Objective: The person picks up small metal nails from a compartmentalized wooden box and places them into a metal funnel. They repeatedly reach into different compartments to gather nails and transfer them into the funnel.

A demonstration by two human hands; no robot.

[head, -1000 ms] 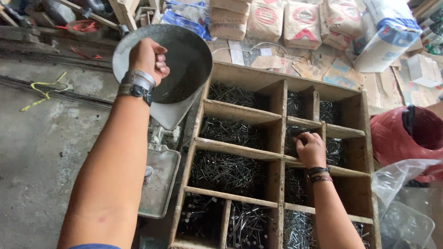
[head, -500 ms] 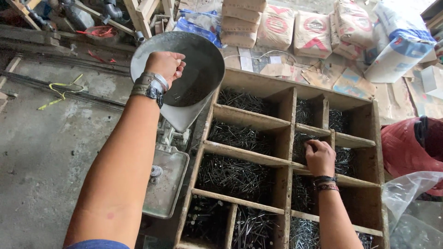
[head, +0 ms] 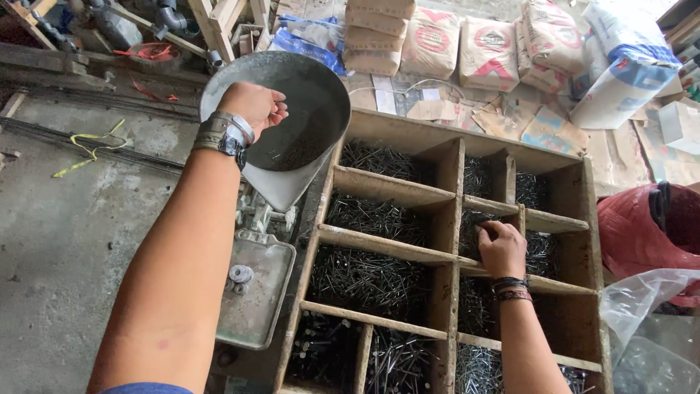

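My left hand hovers over a grey metal scale pan with a small heap of dark nails at its bottom; the fingers are loosely curled, and I cannot see anything in them. My right hand reaches into a small middle compartment of a wooden divided box, fingers bent down among the small nails there. Other compartments hold nails of different lengths. Bracelets sit on both wrists.
Under the pan stands a metal balance scale with a flat tray carrying round weights. Stacked cement sacks lie behind the box. A red sack and a clear plastic bag are at the right. Concrete floor spreads left.
The view shifted slightly. My left hand stayed over the pan, fingers moving a little. My right hand kept working in the same small compartment.
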